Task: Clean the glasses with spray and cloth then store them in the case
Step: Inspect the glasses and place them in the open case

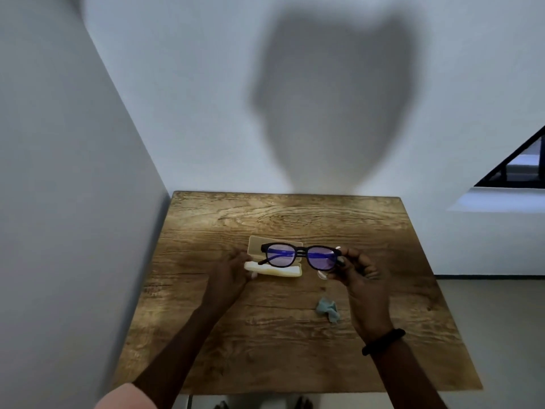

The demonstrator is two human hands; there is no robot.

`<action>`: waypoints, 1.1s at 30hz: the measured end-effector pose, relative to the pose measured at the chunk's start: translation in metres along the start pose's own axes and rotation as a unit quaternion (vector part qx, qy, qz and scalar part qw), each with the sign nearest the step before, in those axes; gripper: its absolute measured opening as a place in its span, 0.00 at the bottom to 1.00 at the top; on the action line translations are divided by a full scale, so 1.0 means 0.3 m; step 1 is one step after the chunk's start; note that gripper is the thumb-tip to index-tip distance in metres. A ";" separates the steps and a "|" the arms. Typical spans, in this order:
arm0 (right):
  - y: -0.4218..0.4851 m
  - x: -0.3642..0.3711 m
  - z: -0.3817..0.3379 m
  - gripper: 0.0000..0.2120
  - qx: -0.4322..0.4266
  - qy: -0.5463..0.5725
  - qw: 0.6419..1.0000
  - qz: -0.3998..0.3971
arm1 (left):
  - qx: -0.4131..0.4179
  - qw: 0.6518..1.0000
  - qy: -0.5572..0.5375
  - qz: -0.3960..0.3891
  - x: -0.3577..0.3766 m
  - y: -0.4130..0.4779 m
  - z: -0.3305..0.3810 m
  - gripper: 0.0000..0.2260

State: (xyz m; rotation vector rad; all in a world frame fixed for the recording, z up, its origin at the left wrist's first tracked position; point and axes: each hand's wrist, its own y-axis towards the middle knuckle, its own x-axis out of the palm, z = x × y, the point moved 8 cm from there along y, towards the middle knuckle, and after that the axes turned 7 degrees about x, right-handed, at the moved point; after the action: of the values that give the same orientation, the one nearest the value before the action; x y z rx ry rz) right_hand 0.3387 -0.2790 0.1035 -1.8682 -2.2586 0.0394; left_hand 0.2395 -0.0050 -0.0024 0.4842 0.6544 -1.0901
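Black-framed glasses [299,255] with purple-tinted lenses hang above the wooden table [295,343], folded arms showing behind the lenses. My right hand [358,271] pinches their right end. An open cream case [272,268] lies under and behind the glasses' left lens. My left hand [233,271] holds the case's left end. A crumpled light-blue cloth [328,309] lies on the table in front of the glasses, left of my right wrist. A small clear object [321,274], partly hidden by my right hand, lies just below the glasses; what it is cannot be told.
The table stands in a corner, with a white wall [73,202] close on its left and another behind it. Grey floor [501,320] opens to the right. A black band [383,340] circles my right wrist.
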 end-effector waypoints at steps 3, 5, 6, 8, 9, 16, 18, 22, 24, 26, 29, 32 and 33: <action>0.031 0.034 0.083 0.09 0.032 0.003 0.999 -0.001 | 0.003 0.999 0.019 -0.031 0.030 0.008 -0.018 0.17; 0.049 0.054 0.150 0.10 0.054 0.002 0.999 -0.003 | 0.006 0.998 0.036 -0.049 0.048 0.011 -0.039 0.11; 0.058 0.062 0.184 0.11 0.067 0.003 0.998 -0.002 | 0.004 0.998 0.036 -0.054 0.053 0.007 -0.045 0.08; 0.078 0.077 0.243 0.10 0.088 -0.001 0.996 -0.003 | -0.001 0.998 0.031 -0.051 0.055 -0.006 -0.049 0.07; 0.090 0.085 0.269 0.10 0.095 -0.007 0.995 -0.004 | -0.003 0.999 0.027 -0.046 0.054 -0.014 -0.051 0.07; 0.136 0.133 0.409 0.09 0.133 -0.071 0.988 -0.013 | 0.004 1.000 -0.003 0.013 0.026 -0.061 -0.078 0.08; 0.142 0.129 0.437 0.07 0.143 -0.095 0.985 -0.016 | 0.006 0.999 -0.010 0.031 0.017 -0.068 -0.073 0.08; 0.158 0.112 0.477 0.08 0.141 -0.151 0.978 -0.018 | -0.012 0.999 -0.004 0.041 0.027 -0.096 -0.092 0.08; 0.168 0.106 0.495 0.08 0.133 -0.177 0.975 -0.025 | -0.020 0.999 -0.002 0.041 0.037 -0.113 -0.109 0.10; 0.176 0.101 0.497 0.08 0.115 -0.213 0.970 -0.030 | -0.026 0.999 0.009 0.044 0.039 -0.122 -0.102 0.17; 0.177 0.118 0.458 0.10 0.057 -0.282 0.957 -0.036 | -0.052 0.997 -0.001 0.053 0.030 -0.117 -0.085 0.22; 0.174 0.146 0.404 0.12 -0.033 -0.350 0.935 -0.049 | -0.070 0.997 -0.007 0.042 0.032 -0.108 -0.084 0.27; 0.173 0.149 0.395 0.11 -0.052 -0.371 0.926 -0.051 | -0.068 0.997 -0.004 0.037 0.034 -0.105 -0.087 0.28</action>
State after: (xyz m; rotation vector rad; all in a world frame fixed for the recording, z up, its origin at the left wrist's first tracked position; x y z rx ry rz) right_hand 0.3601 -0.2120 -0.0140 -2.0141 -2.8694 0.7418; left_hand 0.2074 -0.0070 -0.0295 0.3835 0.6942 -0.9704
